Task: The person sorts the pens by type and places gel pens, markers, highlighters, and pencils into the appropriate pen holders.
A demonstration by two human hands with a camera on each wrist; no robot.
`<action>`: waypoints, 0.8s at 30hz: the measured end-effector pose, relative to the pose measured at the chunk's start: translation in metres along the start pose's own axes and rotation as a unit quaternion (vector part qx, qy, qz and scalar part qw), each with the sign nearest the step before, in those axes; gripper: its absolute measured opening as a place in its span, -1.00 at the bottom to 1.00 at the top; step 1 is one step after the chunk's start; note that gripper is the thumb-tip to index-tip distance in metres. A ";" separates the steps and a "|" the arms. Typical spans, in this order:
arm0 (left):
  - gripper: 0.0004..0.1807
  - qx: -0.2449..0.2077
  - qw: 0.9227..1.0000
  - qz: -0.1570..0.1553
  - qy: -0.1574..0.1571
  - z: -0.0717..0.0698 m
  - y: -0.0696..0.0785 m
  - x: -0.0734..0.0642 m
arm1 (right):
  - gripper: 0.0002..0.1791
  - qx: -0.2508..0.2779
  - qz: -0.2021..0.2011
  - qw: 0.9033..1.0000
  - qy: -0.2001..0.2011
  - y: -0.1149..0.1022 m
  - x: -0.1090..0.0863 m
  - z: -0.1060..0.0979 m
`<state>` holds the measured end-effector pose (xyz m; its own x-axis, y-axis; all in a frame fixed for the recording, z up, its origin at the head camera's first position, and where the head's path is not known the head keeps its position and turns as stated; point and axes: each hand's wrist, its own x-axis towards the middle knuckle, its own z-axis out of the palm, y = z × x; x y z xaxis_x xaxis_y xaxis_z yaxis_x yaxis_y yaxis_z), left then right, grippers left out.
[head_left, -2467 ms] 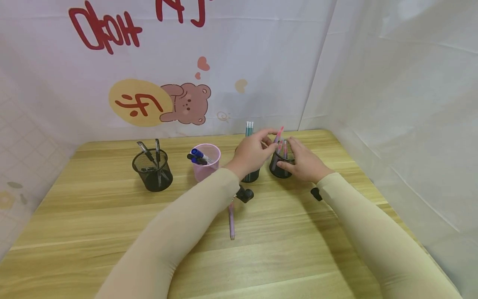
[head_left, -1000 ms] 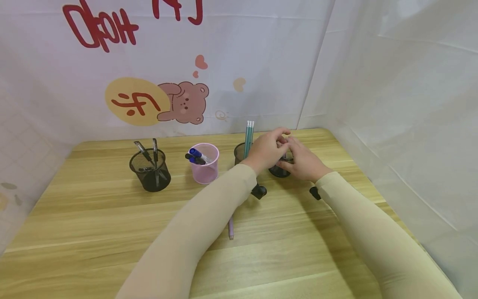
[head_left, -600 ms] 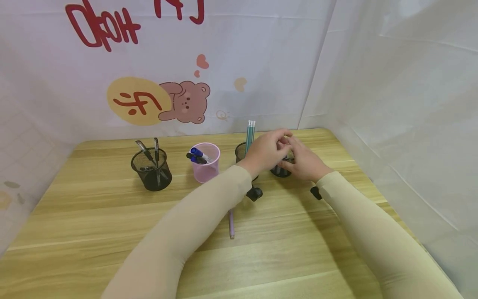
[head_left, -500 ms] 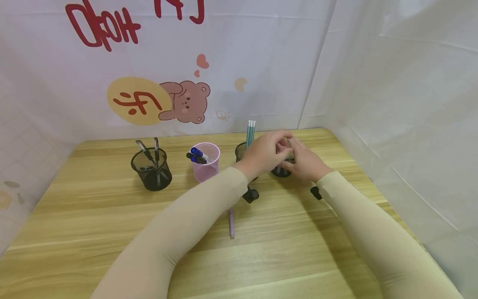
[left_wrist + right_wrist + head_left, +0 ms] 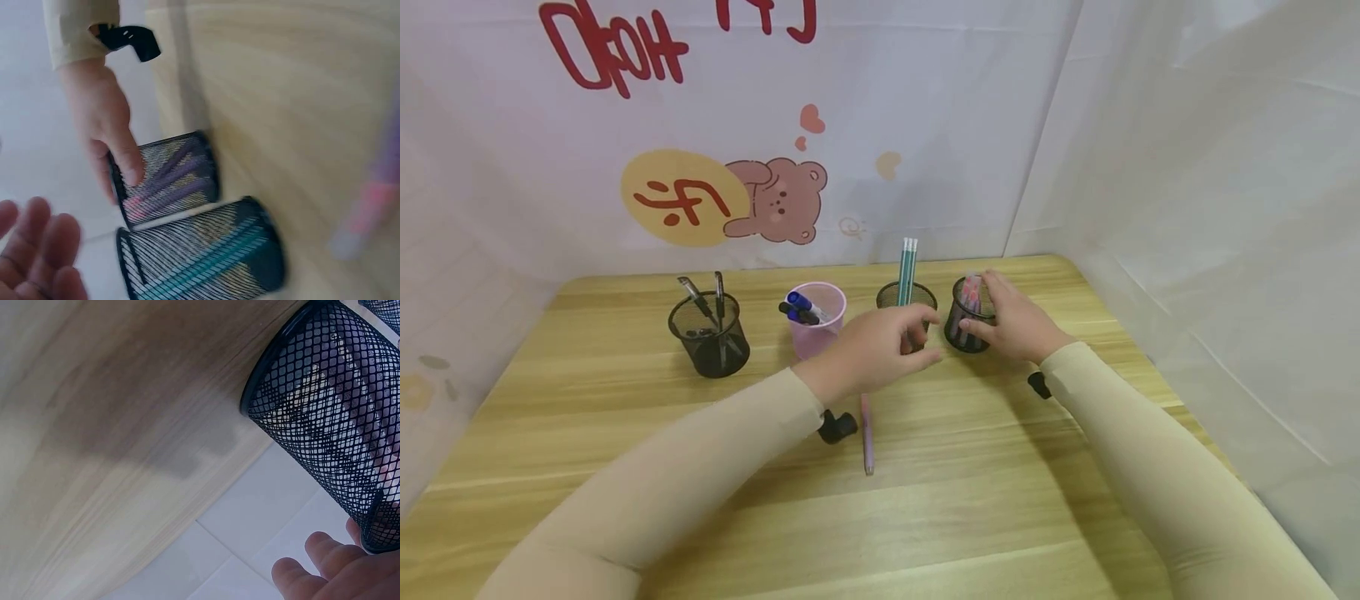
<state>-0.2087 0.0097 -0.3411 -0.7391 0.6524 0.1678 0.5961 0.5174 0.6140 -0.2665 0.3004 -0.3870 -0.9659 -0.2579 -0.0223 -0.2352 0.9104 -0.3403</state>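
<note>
My right hand (image 5: 1018, 327) holds the rightmost black mesh pen holder (image 5: 964, 333) near its rim, thumb on the near side. Inside stand several pens (image 5: 972, 293) with pink parts and purple barrels. In the right wrist view, the mesh wall (image 5: 325, 406) fills the right side, with fingertips (image 5: 322, 547) by its rim. My left hand (image 5: 876, 346) is in the air left of that holder, fingers loosely bent and holding nothing. It is in front of another black mesh holder (image 5: 887, 293) with green pencils (image 5: 907, 271). A similar pink-and-purple pen (image 5: 868, 442) lies on the table below the left hand.
A pink mesh holder (image 5: 808, 337) with blue and black markers (image 5: 801, 307) stands left of the pencils. Farther left is a black mesh holder (image 5: 711, 354) with black pens (image 5: 698, 298). A printed white curtain (image 5: 955, 150) hangs behind the wooden table (image 5: 940, 517).
My left hand has drawn back leftward and down from the rightmost holder, uncovering its pens; earlier it brought a pink-tipped pen there. My right hand stays at the holder.
</note>
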 end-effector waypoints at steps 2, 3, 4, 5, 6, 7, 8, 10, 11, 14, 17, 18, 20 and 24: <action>-0.48 0.000 1.000 -0.016 -0.019 0.001 -0.008 -0.013 | 0.13 -0.004 0.001 1.000 -0.001 0.000 0.001 0.000; -0.48 -0.002 0.999 -0.026 -0.027 0.002 -0.012 -0.019 | 0.13 -0.007 0.000 1.000 -0.001 0.000 0.001 0.000; -0.48 0.001 0.999 -0.036 -0.033 0.003 -0.016 -0.024 | 0.14 -0.008 -0.001 1.000 -0.001 0.001 0.001 0.000; -0.47 0.007 0.998 -0.046 -0.039 0.004 -0.021 -0.029 | 0.14 -0.009 -0.002 1.000 -0.002 0.001 0.001 0.000; -0.45 0.015 0.997 -0.057 -0.046 0.005 -0.025 -0.033 | 0.14 -0.009 -0.002 1.000 -0.002 0.001 0.001 0.000; -0.44 0.023 0.996 -0.071 -0.054 0.005 -0.028 -0.037 | 0.14 -0.009 -0.003 1.000 -0.002 0.001 0.001 0.000; -0.43 0.033 0.994 -0.085 -0.060 0.005 -0.031 -0.041 | 0.14 -0.009 -0.003 1.000 -0.002 0.001 0.001 -0.001; -0.44 0.052 0.990 -0.108 -0.073 0.005 -0.036 -0.047 | 0.14 -0.009 -0.003 1.000 -0.002 0.001 0.001 -0.001; -0.45 0.060 0.988 -0.119 -0.080 0.005 -0.038 -0.050 | 0.14 -0.009 -0.002 1.000 -0.003 0.001 0.001 0.000; -0.49 0.075 0.981 -0.151 -0.096 0.007 -0.043 -0.056 | 0.14 -0.008 -0.001 1.000 -0.002 0.001 0.002 0.000; -0.47 0.094 0.975 -0.172 -0.107 0.011 -0.048 -0.060 | 0.15 -0.009 -0.002 1.000 -0.001 0.001 0.002 0.000; -0.46 0.098 0.973 -0.178 -0.112 0.013 -0.050 -0.060 | 0.15 -0.009 -0.002 1.000 0.000 0.001 0.002 0.000; -0.47 0.114 0.968 -0.185 -0.124 0.017 -0.052 -0.061 | 0.15 -0.009 -0.003 1.000 0.002 0.002 0.003 0.001; -0.51 0.132 0.962 -0.189 -0.147 0.022 -0.053 -0.061 | 0.15 -0.009 0.000 1.000 0.002 0.001 0.002 0.001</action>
<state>-0.1880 -0.0452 -0.4009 -0.8210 0.4982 -0.2790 0.3899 0.8461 0.3635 -0.2687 0.3007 -0.3886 -0.9660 -0.2577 -0.0190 -0.2379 0.9156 -0.3241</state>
